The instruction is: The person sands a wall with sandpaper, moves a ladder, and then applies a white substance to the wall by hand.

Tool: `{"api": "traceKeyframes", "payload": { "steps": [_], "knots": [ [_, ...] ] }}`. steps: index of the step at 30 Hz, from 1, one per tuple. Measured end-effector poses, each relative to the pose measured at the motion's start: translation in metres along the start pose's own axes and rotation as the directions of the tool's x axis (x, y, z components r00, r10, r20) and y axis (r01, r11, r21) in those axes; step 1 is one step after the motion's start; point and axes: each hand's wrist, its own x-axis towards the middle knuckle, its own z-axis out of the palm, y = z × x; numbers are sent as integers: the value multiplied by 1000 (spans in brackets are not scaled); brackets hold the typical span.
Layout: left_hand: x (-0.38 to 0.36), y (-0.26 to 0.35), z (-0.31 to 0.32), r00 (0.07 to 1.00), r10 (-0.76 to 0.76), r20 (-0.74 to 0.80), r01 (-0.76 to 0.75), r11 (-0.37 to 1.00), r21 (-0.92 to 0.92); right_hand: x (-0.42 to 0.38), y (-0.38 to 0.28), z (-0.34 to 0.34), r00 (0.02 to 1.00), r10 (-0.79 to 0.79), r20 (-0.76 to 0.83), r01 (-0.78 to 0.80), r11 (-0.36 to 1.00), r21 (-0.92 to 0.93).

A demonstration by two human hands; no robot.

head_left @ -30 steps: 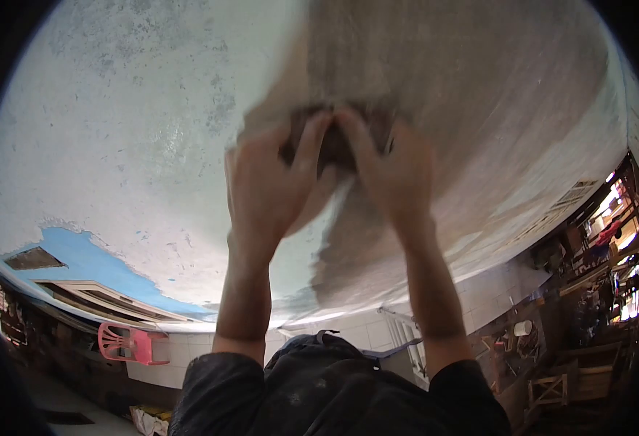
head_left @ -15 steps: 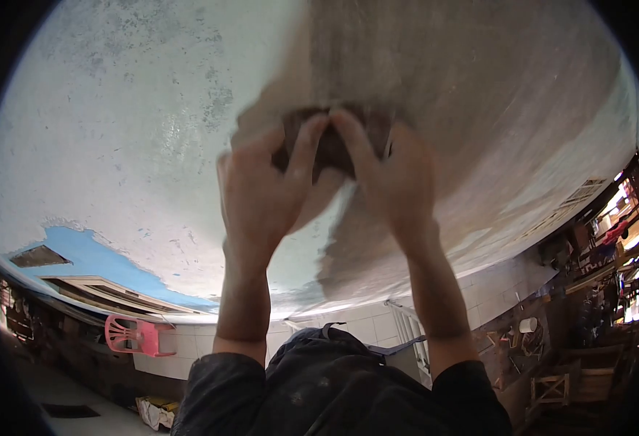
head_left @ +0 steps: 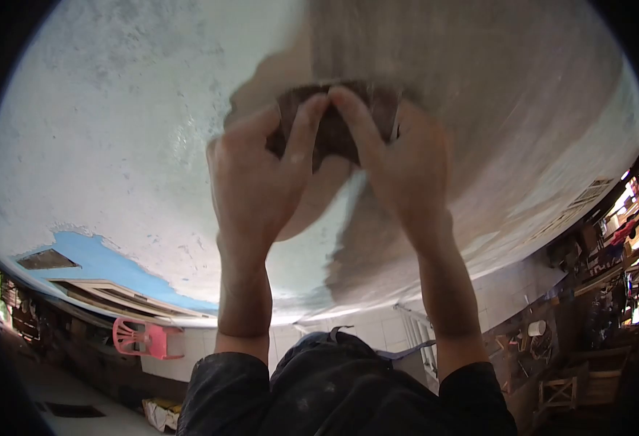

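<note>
Both hands press a dark brown sheet of sandpaper [head_left: 338, 138] flat against a pale, patchy wall [head_left: 138, 138]. My left hand [head_left: 252, 174] grips its left part, with the thumb laid across the face of the sheet. On the other side my right hand [head_left: 412, 167] holds the right part the same way. The two thumb tips nearly meet at the sheet's top middle. My other fingers are mostly hidden at the sheet's side edges. Shadow from my hands and arms falls on the wall around the sheet.
Bare blue paint [head_left: 109, 261] shows at the lower left of the wall. A pink plastic chair [head_left: 161, 341] stands on the tiled floor behind. A ladder [head_left: 415, 336] is close by my body. Wooden furniture [head_left: 559, 392] and clutter fill the right side.
Both hands and the sandpaper have slid a little upward on the wall. My hands are slightly wider apart, and the room behind has shifted a little in view.
</note>
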Motion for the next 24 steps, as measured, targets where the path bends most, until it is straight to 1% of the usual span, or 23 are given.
{"api": "traceKeyframes", "payload": {
  "steps": [1,2,3,5,8,10,11,14,17,18,19,20,21,22,24],
  "knots": [
    [-13,-10,2,999,-51,10,51,998,28,-16,14,7,1000,-1,-10,1,1000,-1],
    [-27,-18,9,999,-51,-11,51,999,-6,-31,24,12,1000,-9,-23,9,1000,-6],
    [-37,-32,15,999,-30,-22,29,999,-13,-39,30,14,1000,25,-14,-25,999,33],
    [-40,-30,14,996,-77,40,76,997,34,-44,31,14,998,64,-10,-63,992,108],
    [-27,-15,0,995,-2,104,1,1000,9,-34,14,-1,992,67,111,-63,997,-40],
    [-10,-10,4,994,107,-10,-107,994,11,-13,13,-1,999,-43,12,44,990,-132],
    [-4,-10,5,988,149,-44,-148,989,26,-8,12,1,997,-75,-29,69,981,-179],
    [11,8,-2,999,41,2,-41,999,-36,7,-16,-8,1000,-1,25,-2,995,102],
    [-6,-3,0,997,-15,69,9,996,84,-10,4,-3,1000,-4,3,5,997,-82],
    [-18,-17,6,997,58,51,-61,995,76,-22,12,-2,1000,20,24,-17,992,-122],
    [-31,-22,6,996,39,76,-50,986,159,-37,21,0,999,29,36,-23,987,-162],
    [-43,-32,14,1000,12,28,-14,998,61,-50,33,9,998,58,11,-57,997,-60],
    [-48,-36,19,999,-30,13,30,999,-37,-57,39,15,996,86,-8,-85,995,43],
    [-47,-34,16,996,-72,61,71,997,24,-55,35,10,994,102,27,-103,994,44],
    [-37,-26,8,993,-35,108,33,999,23,-50,25,3,983,149,108,-154,987,43]
  ]
}}
